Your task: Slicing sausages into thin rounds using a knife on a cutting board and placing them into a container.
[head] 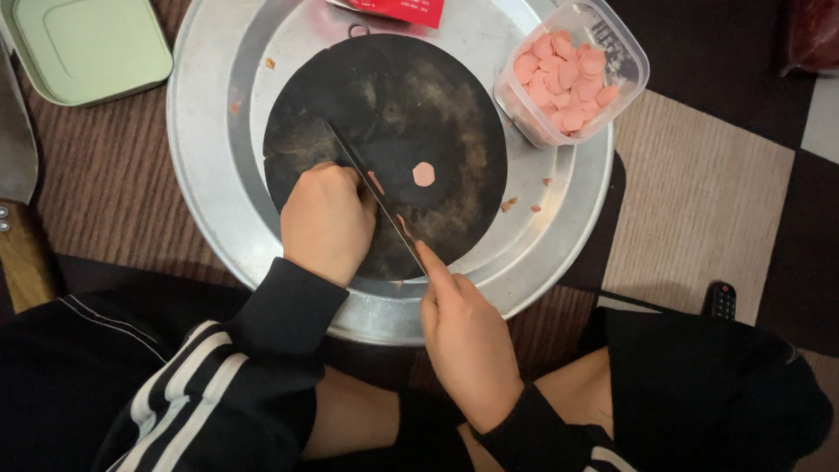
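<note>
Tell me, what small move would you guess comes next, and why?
Probably press the knife down for another slice. The right hand holds it angled across the black round board, its blade against the pink sausage piece under the left hand; one cut slice lies beside it.

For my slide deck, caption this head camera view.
Right hand slices pink sausage with a knife on a round black board, left hand steadying it.

free: board's right half [454,131] (one slice [424,174]) | blocked: tub [572,74]
</note>
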